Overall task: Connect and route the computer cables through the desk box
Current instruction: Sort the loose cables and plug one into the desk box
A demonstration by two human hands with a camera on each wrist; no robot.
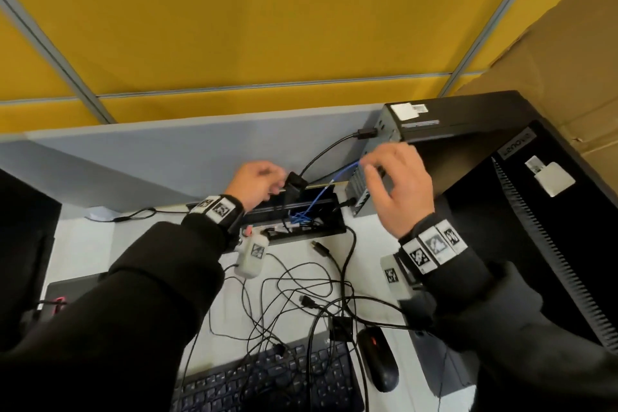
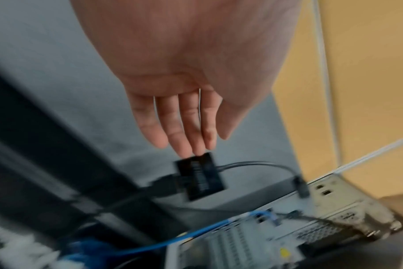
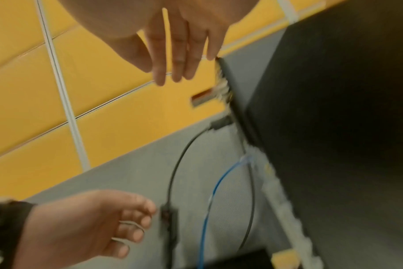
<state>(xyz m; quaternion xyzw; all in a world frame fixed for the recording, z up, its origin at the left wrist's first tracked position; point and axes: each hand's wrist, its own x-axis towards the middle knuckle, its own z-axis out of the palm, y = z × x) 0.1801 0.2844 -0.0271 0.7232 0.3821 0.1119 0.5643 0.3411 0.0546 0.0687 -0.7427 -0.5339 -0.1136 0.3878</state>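
A black computer lies on its side at the right, its rear panel facing the open desk box. A blue cable runs from the box up to the rear panel. A small black adapter hangs on a black cable plugged into the panel's top. My left hand is beside the adapter; its fingertips reach the adapter's top edge without gripping. My right hand hovers at the blue cable's plug, fingers relaxed and holding nothing.
Several loose black cables tangle on the white desk in front of the box, with a free plug. A keyboard and mouse lie near me. A monitor stands right; a grey partition backs the desk.
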